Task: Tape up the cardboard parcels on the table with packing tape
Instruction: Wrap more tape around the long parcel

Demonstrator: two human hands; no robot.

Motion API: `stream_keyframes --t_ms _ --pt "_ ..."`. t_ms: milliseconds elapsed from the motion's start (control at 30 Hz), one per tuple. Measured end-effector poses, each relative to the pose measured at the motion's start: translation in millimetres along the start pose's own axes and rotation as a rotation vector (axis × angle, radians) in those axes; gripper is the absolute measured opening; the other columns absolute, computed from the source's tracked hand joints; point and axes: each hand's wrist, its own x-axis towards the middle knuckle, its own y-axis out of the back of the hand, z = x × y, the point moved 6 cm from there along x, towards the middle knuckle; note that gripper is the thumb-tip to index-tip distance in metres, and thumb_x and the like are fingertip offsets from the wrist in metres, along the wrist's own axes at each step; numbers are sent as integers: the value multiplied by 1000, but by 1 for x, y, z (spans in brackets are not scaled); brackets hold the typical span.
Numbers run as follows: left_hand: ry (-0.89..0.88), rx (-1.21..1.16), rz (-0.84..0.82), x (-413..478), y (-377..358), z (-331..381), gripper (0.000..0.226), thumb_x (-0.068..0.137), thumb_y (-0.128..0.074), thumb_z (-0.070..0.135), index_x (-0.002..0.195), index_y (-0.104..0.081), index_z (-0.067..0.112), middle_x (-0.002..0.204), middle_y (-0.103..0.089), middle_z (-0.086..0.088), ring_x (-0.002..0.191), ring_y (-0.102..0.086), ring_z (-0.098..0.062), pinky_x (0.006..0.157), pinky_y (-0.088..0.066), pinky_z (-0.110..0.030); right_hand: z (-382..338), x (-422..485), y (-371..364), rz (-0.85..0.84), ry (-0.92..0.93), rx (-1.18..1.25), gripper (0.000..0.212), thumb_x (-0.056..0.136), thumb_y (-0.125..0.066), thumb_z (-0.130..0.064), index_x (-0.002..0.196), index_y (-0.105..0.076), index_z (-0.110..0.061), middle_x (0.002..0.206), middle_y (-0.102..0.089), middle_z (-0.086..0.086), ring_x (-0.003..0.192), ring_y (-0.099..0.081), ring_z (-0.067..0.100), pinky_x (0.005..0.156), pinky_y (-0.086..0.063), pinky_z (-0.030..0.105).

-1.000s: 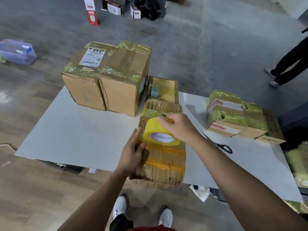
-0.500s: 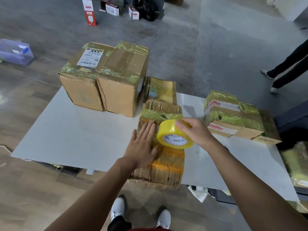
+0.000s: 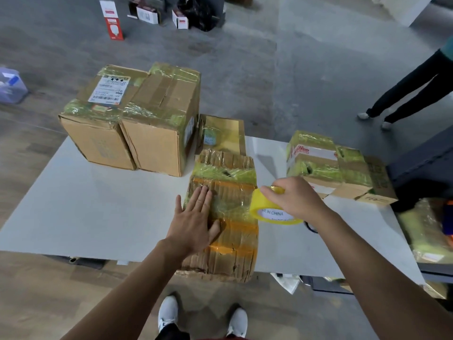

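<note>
A flat, crumpled corrugated parcel [image 3: 230, 253] lies at the near edge of the white table [image 3: 98, 207], banded with yellow-green and orange tape. My left hand [image 3: 196, 219] rests flat on its left half, fingers straight. My right hand [image 3: 291, 200] grips a yellow roll of packing tape [image 3: 272, 212] just past the parcel's right edge. A clear strip of tape runs across the parcel from under my left hand to the roll.
Two tall taped boxes [image 3: 137, 119] stand at the back left, with a flat yellow parcel [image 3: 223, 133] behind the crumpled one. Taped small boxes [image 3: 335, 168] sit at the right. Scissors [image 3: 310, 227] peek out under my right wrist. A person's legs [image 3: 404, 94] stand at far right.
My right hand has pulled the tape roll rightwards off the parcel's top to its right edge. My left hand has moved onto the parcel and flattened there.
</note>
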Motion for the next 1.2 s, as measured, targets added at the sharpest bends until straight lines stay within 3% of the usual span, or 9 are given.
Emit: stream_keyframes --t_ms 167,300,533,1000,1200 --pt "-53 42 27 11 0 40 89 81 5 61 150 20 8 157 26 -9 145 26 -24 120 8 -53 -2 -1 1 16 22 15 57 92 -59 -44 59 -35 -5 60 -24 10 54 -25 18 55 -19 34" --pt "-41 32 48 13 -11 42 89 83 3 67 148 23 10 160 19 -7 149 19 -21 120 11 -49 8 -5 1 -23 -10 126 55 90 -61 -49 65 -50 0 59 -32 4 54 -31 14 56 -23 32" --pt "-43 35 36 13 -10 42 94 82 7 70 155 9 10 162 13 -6 149 18 -20 120 13 -46 28 -8 -7 -48 -62 -172 60 88 -58 -56 59 -28 -13 57 -21 4 55 -26 21 54 -19 33" --pt "-43 80 -16 15 -8 44 95 78 11 69 155 7 12 159 18 -4 143 25 -17 118 15 -45 61 0 -53 -202 -175 -176 71 79 -55 -77 62 -23 -16 58 -23 0 53 -26 18 53 -18 31" --pt "-96 102 -52 13 -8 60 72 87 12 58 148 17 18 160 17 -2 146 23 -20 119 13 -50 61 4 -67 -254 -185 -167 68 80 -52 -78 63 -37 -14 60 -40 0 55 -42 17 54 -26 31"
